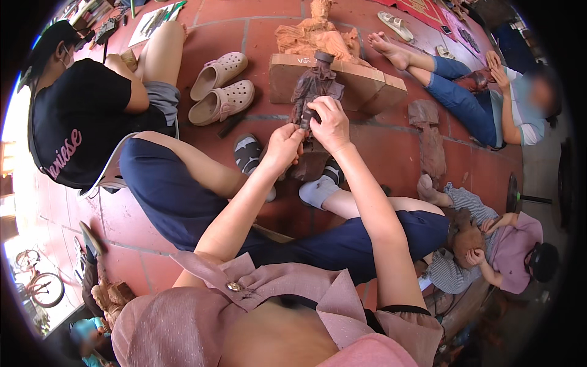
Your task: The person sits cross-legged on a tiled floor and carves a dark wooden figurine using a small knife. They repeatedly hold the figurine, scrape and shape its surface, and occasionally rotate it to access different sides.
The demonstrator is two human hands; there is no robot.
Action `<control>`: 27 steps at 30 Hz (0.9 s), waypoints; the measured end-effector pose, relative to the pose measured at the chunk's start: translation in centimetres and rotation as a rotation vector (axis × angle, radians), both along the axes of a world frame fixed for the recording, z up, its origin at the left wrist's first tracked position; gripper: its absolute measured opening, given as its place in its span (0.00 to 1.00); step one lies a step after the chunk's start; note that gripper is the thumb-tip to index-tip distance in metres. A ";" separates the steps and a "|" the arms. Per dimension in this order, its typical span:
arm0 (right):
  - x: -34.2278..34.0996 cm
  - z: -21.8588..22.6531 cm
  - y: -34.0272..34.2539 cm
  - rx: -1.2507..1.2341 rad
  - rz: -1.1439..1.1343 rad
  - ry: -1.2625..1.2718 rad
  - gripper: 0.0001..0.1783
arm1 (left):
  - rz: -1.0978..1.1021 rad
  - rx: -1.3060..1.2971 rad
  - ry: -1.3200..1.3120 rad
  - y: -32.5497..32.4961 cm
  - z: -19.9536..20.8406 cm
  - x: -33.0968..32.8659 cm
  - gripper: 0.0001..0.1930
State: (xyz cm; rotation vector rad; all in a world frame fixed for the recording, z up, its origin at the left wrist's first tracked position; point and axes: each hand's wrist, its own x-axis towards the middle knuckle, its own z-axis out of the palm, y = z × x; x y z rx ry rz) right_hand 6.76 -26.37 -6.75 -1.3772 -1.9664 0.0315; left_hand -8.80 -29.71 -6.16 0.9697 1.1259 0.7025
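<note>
A dark brown carved wooden figure (312, 82) with a flat-topped hat stands upright between my feet. Both my hands are in front of its lower half. My right hand (329, 125) is closed, its fingers bent round a small dark strip (310, 117) that lies against the figure. Close beside it on the left, my left hand (284, 147) is pinched, with the thumb near the strip's edge. What the left fingers grip is hidden. Below the hands, a dark brown base (309, 164) shows between my feet.
Behind the figure, an orange-brown carved statue (321, 37) rests on a thick wooden block (373, 88). Beige clogs (223, 92) lie at the left, and another dark carving (428, 140) lies on the red tiles at the right. Co-workers sit at the left and right.
</note>
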 end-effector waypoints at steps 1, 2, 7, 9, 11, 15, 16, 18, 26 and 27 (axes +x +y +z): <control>0.2 0.1 0.2 0.017 -0.010 0.011 0.17 | 0.008 -0.005 -0.055 0.1 0.4 0.1 0.12; 0.2 0.4 0.4 0.032 -0.018 0.023 0.17 | 0.019 0.046 -0.051 0.4 1.5 0.4 0.12; -0.6 -0.2 1.9 0.124 -0.054 0.037 0.15 | 0.049 0.162 -0.050 1.8 -0.2 0.1 0.11; -0.9 -0.9 0.6 0.077 -0.022 -0.003 0.14 | 0.003 0.085 -0.091 0.6 -0.6 -1.0 0.12; -1.1 -0.2 -0.3 -0.077 -0.015 0.020 0.14 | 0.013 0.001 -0.124 0.2 -0.1 -1.2 0.12; -1.2 1.8 1.2 0.143 -0.041 0.070 0.14 | 0.021 0.150 -0.100 1.1 2.0 -0.8 0.12; -1.2 2.1 1.9 0.148 -0.064 0.054 0.15 | 0.046 0.183 -0.123 1.9 1.8 -0.5 0.13; -0.8 0.4 2.2 0.123 -0.081 0.002 0.16 | 0.030 0.094 -0.136 2.6 0.5 -0.3 0.12; -1.3 1.9 1.7 0.118 -0.122 0.038 0.14 | 0.056 0.136 -0.147 2.2 1.8 -0.3 0.11; -0.9 1.4 2.1 0.110 -0.128 -0.022 0.15 | 0.040 0.101 -0.184 2.9 1.3 -0.3 0.12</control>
